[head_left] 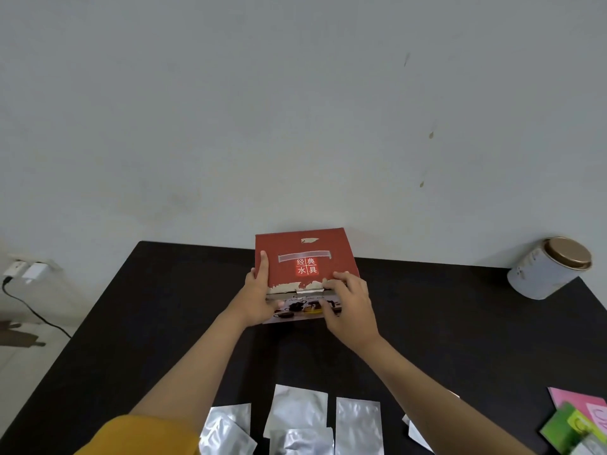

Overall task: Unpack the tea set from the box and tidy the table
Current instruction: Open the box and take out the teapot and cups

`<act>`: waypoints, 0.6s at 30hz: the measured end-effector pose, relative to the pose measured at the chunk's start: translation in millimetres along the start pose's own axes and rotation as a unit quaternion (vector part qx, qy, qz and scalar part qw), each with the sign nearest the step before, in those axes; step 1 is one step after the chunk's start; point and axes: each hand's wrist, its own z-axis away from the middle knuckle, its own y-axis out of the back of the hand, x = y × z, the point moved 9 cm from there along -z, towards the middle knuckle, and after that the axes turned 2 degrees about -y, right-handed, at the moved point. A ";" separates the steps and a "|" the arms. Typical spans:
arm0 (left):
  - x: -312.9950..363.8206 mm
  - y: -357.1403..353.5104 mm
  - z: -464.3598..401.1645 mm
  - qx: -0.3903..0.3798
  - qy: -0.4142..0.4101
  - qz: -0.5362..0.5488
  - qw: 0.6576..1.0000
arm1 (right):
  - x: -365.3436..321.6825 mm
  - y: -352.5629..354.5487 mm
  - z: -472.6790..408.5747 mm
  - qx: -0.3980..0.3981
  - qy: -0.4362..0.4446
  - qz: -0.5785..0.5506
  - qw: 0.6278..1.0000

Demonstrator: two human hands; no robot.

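Red tea-set box (pixel 303 257) stands closed at the far middle of the black table (pixel 443 323), close against the wall. Left hand (pixel 258 298) grips its left edge, thumb on the lid, apparently steadying it; right hand (pixel 349 302) curls its fingertips at the lid's torn front seam (likely to lift it). Unpacking not yet begun. Foil sachets (pixel 295 410) crowd the near edge; a tin canister (pixel 548 269) lies tilted at the far right corner. Bare tabletop flanks the box.

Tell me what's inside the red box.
That cannot be seen: the red box is closed, lid down. The left hand grips its left edge, and the right hand has its fingers at the front lid edge. Only the printed teaware pictures on the front side show.
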 end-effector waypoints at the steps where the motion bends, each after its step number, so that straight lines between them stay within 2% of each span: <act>1: 0.1 -0.4 0.1 -0.001 -0.002 0.002 1.000 | 1.1 -0.2 0.4 -0.001 -0.001 -0.006 1.000; 12: -1.0 -0.7 -1.5 0.029 0.008 0.036 0.999 | -5.0 -3.2 8.8 -0.040 0.029 0.045 0.998; 18: 0.1 0.4 0.2 0.061 0.013 0.020 0.998 | -2.8 -3.6 11.4 -0.047 0.055 0.062 0.995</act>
